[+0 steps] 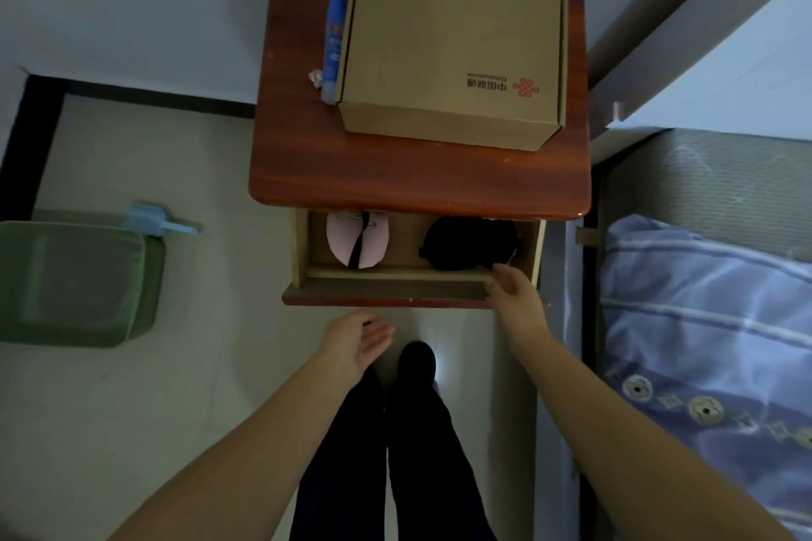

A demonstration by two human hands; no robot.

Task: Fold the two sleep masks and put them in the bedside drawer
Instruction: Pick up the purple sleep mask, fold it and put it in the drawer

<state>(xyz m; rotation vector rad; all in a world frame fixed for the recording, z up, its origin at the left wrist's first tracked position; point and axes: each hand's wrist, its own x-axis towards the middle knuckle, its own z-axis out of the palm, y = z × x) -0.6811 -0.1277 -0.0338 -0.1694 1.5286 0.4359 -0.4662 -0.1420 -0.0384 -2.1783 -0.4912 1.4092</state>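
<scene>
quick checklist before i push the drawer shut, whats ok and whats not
1. Pink mask inside the drawer, left side: ok.
2. Black mask inside, right side: ok.
3. Both folded: they look folded, though the far ends are hidden under the nightstand top: cannot tell fully.
4. Nothing hanging over the drawer's front edge: ok.
5. Right hand out of the way: not ok, its fingers rest at the drawer's front edge by the black mask.
6. Left hand free: ok, open and empty below the drawer.
</scene>
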